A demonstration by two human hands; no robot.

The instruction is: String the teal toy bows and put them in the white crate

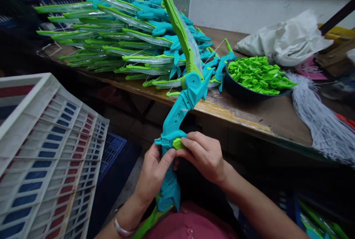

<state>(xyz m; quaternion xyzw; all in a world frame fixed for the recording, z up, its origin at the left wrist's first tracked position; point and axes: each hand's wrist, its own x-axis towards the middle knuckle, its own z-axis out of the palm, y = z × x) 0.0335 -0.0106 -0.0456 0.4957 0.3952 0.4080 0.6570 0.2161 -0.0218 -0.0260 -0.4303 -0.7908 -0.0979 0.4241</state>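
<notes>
A teal and green toy bow (177,117) stands upright in front of me, its lower end resting on my lap. My left hand (154,172) grips the teal handle from the left. My right hand (203,154) pinches a small green plastic piece (178,144) against the handle's middle notch. The bow's green upper limb (181,33) rises over the bench. A black bowl (238,89) holding several small green pieces (256,74) sits on the wooden bench (266,115) to the right.
A large heap of finished teal and green bows (119,35) covers the bench's left half. A bundle of white strings (321,120) lies at the right, a white plastic bag (285,41) behind the bowl. A stack of white cartons (47,154) stands at my left.
</notes>
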